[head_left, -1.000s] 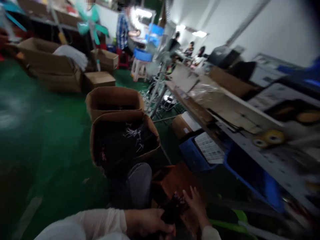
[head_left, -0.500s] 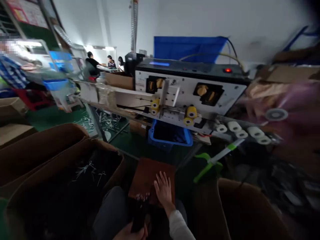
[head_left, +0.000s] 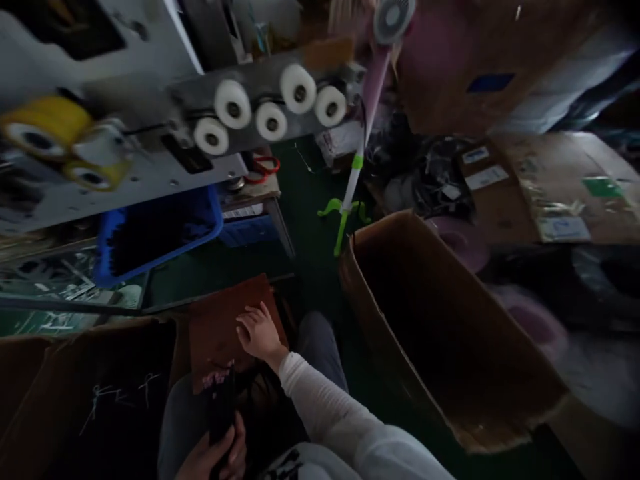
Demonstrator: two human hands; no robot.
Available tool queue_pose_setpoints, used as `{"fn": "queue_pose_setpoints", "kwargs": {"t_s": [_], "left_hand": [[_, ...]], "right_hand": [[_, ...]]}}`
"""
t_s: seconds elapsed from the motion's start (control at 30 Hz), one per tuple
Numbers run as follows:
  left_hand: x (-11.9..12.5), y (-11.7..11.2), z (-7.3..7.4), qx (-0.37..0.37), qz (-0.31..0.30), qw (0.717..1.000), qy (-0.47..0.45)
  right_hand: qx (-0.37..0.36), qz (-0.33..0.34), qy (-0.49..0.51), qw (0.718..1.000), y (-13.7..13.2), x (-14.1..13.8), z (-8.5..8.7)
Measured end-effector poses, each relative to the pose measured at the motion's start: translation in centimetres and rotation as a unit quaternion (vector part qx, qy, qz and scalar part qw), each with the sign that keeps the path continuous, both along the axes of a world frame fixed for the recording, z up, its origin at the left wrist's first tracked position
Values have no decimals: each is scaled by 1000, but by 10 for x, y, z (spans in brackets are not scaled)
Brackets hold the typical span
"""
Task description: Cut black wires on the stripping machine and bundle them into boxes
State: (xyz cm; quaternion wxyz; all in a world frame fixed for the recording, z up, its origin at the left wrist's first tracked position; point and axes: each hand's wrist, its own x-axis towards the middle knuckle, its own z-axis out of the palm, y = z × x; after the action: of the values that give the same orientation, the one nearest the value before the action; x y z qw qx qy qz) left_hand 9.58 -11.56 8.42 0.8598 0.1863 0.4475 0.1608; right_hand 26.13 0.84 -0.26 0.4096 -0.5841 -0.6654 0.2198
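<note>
My left hand [head_left: 215, 453] is at the bottom of the view, closed round a dark bundle of cut wires [head_left: 221, 407] whose pinkish ends point up. My right hand [head_left: 257, 333] rests on a brown board [head_left: 215, 330] lying over my lap, fingers loosely curled and slightly apart, holding nothing. Its white sleeve runs down to the lower right. The wire ends lie just below the board's near edge.
A large empty cardboard box [head_left: 440, 333] stands to my right. Another cardboard box [head_left: 75, 393] with dark wires is at my left. A machine with white rollers [head_left: 270, 107] and yellow wheels [head_left: 45, 127] stands ahead, a blue bin [head_left: 155, 233] beneath it. A small fan stand [head_left: 350, 193] is on the green floor.
The view has swung from the left of the room to the right and downward. My right hand stays on the brown board; my left hand keeps hold of the wire bundle.
</note>
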Motion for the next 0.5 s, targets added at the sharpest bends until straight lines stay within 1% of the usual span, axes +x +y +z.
{"fn": "queue_pose_setpoints", "kwargs": {"t_s": [0.07,0.13,0.3,0.37,0.43,0.5], "left_hand": [[7,5,-2,-5,-15,1000,10],[17,9,0,-12,-36,999,12],[51,21,14,-20,-59,997,42],[62,26,18,-21,-66,996,60],[69,30,18,-23,-75,994,74],[72,33,15,-26,-99,992,76]], "right_hand": [[-3,2,13,1000,-1,4,1],[-6,10,21,1000,-2,7,0],[-13,58,28,998,0,10,-8],[-21,65,36,997,1,9,-11],[-30,63,36,997,2,8,-13],[-29,67,25,997,2,8,-14]]}}
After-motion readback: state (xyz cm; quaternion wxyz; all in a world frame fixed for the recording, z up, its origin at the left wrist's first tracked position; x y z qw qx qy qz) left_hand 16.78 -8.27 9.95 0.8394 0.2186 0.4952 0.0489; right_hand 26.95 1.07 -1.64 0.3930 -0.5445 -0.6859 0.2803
